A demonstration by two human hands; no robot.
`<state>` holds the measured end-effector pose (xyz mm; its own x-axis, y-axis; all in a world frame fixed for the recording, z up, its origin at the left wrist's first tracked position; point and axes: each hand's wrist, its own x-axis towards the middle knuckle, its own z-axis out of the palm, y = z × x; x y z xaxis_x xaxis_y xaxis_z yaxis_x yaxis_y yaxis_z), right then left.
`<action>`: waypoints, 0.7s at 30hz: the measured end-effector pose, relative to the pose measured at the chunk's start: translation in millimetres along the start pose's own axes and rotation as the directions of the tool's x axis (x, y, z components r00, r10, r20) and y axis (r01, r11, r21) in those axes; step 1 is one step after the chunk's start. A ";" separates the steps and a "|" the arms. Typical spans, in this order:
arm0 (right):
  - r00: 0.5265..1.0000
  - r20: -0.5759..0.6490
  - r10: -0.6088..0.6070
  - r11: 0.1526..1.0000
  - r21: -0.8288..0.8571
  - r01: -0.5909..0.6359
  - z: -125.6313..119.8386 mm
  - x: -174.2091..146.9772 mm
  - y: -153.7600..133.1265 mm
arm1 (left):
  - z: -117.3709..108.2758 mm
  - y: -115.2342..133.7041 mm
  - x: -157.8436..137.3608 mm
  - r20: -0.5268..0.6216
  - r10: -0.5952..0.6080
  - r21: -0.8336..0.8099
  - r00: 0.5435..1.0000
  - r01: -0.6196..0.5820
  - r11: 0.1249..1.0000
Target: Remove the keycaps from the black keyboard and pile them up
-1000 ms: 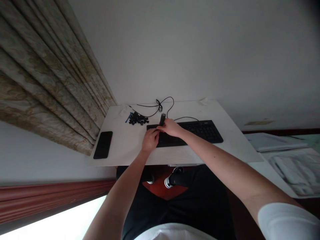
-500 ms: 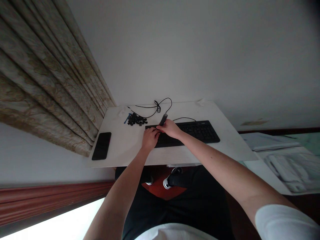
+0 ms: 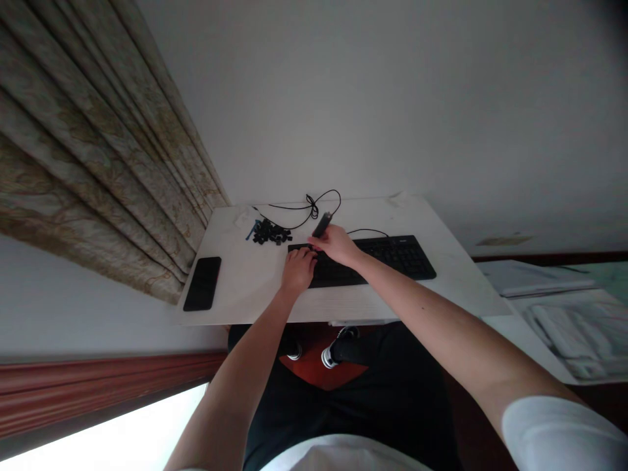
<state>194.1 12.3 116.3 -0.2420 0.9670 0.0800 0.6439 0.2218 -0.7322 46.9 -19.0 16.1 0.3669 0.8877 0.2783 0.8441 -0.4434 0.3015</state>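
A black keyboard (image 3: 392,258) lies on the white desk, its left part mostly covered by my hands. My left hand (image 3: 298,269) rests on the keyboard's left end, fingers stretched forward over the keys. In my right hand (image 3: 338,244) is a slim dark handheld tool (image 3: 322,225), tilted with its upper end pointing away from me. Its lower end is over the keys near my left fingertips, and I cannot make out whether it touches them. Left of the keyboard's far edge lies a pile of loose black keycaps (image 3: 269,232), with a small blue tool (image 3: 252,229) beside it.
A thin black cable (image 3: 312,208), bundled in the middle, lies near the wall behind the keyboard. At the desk's left edge sits a black smartphone (image 3: 202,284). A patterned curtain (image 3: 122,131) hangs on the left. Plastic-wrapped items (image 3: 564,333) are at the right.
My right hand has shifted slightly up and away, and the dark tool has risen with it. My left hand stays on the keyboard. The view has moved a little.
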 end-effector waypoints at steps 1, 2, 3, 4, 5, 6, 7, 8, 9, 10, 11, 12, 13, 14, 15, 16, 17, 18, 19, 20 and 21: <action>1.000 -0.007 -0.021 1.000 -0.004 0.021 -5.4 6.3 -7.2 | 0.1 0.1 -0.1 0.001 0.004 -0.006 1.000 -0.004 1.000; 0.999 0.012 -0.048 0.998 -0.032 0.048 -10.8 12.8 -14.3 | 0.1 0.2 -0.2 0.000 0.005 -0.010 1.000 -0.005 1.000; 0.997 0.049 -0.063 0.996 -0.062 0.066 -15.9 18.6 -20.6 | -0.1 0.2 -0.4 -0.004 0.001 -0.015 1.000 -0.001 1.000; 0.994 0.087 -0.067 0.994 -0.075 0.074 -20.3 23.3 -25.1 | -0.3 0.2 -0.7 -0.008 -0.005 -0.019 1.000 0.005 1.000; 0.991 0.120 -0.063 0.994 -0.076 0.073 -23.6 26.2 -27.1 | -0.7 0.1 -1.0 -0.014 -0.009 -0.028 1.000 0.009 1.000; 0.989 0.140 -0.052 0.996 -0.061 0.061 -25.7 27.2 -26.4 | -1.0 0.0 -1.4 -0.020 -0.011 -0.041 1.000 0.010 0.999; 0.989 0.146 -0.039 0.998 -0.035 0.044 -26.5 26.4 -22.9 | -1.2 -0.3 -1.8 -0.028 -0.009 -0.060 1.000 0.007 0.998; 0.990 0.139 -0.025 1.000 -0.007 0.026 -26.3 23.9 -16.9 | -1.3 -0.6 -2.2 -0.036 -0.006 -0.082 0.999 0.003 0.997; 0.992 0.123 -0.009 1.000 0.017 0.007 -25.0 20.2 -9.0 | -1.2 -1.0 -2.6 -0.046 -0.005 -0.104 0.999 0.000 0.995; 0.995 0.104 0.008 0.999 0.035 -0.011 -23.0 15.4 0.0 | -1.0 -1.4 -2.9 -0.055 -0.007 -0.124 0.998 0.000 0.992; 0.996 0.086 0.024 0.999 0.046 -0.028 -20.5 10.2 9.1 | -0.6 -1.8 -3.1 -0.065 -0.012 -0.140 0.998 0.002 0.990; 0.997 0.075 0.038 0.998 0.056 -0.042 -17.6 4.7 17.7 | -0.2 -2.2 -3.2 -0.074 -0.017 -0.152 0.997 0.006 0.988; 0.997 0.066 0.049 0.997 0.064 -0.053 -14.5 -0.5 25.0 | 0.3 -2.5 -3.3 -0.079 -0.022 -0.161 0.997 0.009 0.987; 0.996 0.062 0.059 0.996 0.070 -0.063 -11.5 -5.4 30.7 | 0.6 -2.7 -3.2 -0.081 -0.026 -0.167 0.996 0.013 0.986; 0.996 0.061 0.063 0.995 0.072 -0.068 -8.6 -9.6 34.8 | 0.8 -2.8 -3.1 -0.081 -0.029 -0.171 0.996 0.015 0.985; 0.996 0.056 0.063 0.995 0.072 -0.067 -6.0 -13.0 37.2 | 0.8 -2.8 -2.9 -0.077 -0.030 -0.174 0.997 0.016 0.985; 0.997 0.047 0.059 0.996 0.067 -0.062 -3.7 -15.6 38.4 | 0.6 -2.6 -2.8 -0.072 -0.032 -0.174 0.997 0.019 0.984; 0.998 0.036 0.053 0.997 0.060 -0.055 -1.7 -17.4 38.7 | 0.3 -2.4 -2.8 -0.067 -0.036 -0.173 0.997 0.024 0.985; 0.999 0.025 0.046 0.998 0.051 -0.048 0.1 -18.5 38.4 | -0.2 -2.0 -2.8 -0.063 -0.041 -0.170 0.997 0.030 0.985; 0.999 0.018 0.039 0.998 0.044 -0.040 1.6 -19.1 38.0 | -0.6 -1.7 -2.8 -0.059 -0.046 -0.165 0.997 0.036 0.986; 0.999 0.015 0.033 0.999 0.040 -0.034 3.0 -19.3 37.7 | -1.1 -1.3 -3.0 -0.058 -0.050 -0.161 0.997 0.040 0.986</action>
<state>220.9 1.6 85.1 -0.2316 0.9718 0.0452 0.6222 0.1837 -0.7610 44.3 -21.2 15.9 0.3010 0.9001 0.3150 0.7844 -0.4215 0.4549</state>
